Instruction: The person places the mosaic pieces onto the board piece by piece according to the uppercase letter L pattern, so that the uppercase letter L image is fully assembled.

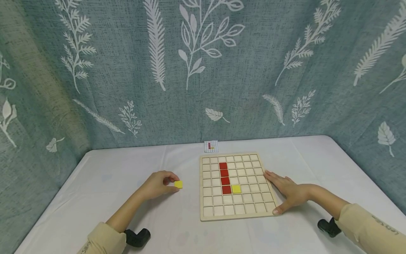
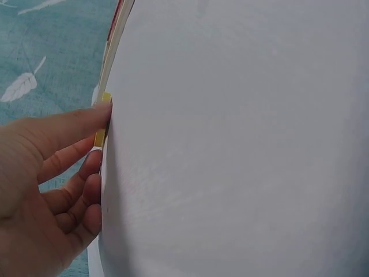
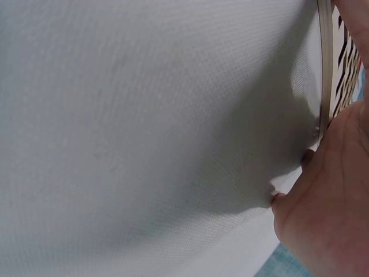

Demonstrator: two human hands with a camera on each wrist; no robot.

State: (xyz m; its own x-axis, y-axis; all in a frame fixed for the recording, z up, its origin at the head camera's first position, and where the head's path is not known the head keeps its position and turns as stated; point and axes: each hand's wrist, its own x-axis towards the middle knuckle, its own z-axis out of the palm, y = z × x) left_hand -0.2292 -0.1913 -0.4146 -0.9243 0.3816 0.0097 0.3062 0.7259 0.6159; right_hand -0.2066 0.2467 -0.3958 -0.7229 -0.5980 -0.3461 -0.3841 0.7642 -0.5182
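A yellow square tile (image 1: 178, 184) is pinched between the thumb and fingers of my left hand (image 1: 158, 185), to the left of the board. In the left wrist view the same tile shows edge-on as a thin yellow strip under the thumb. The wooden grid board (image 1: 239, 216) lies flat on the table. Several red tiles (image 1: 225, 181) form a column in its cells, and another yellow tile (image 1: 236, 189) sits right of the lowest red one. My right hand (image 1: 293, 194) rests along the board's right edge, fingers extended and thumb at the near corner.
Behind the board lies a small printed card (image 1: 211, 146) with a grid and coloured squares. A white cloth (image 1: 127, 162) covers the table. A blue-green leaf-patterned curtain (image 1: 203, 98) hangs behind. Black devices (image 1: 138, 237) are at both wrists.
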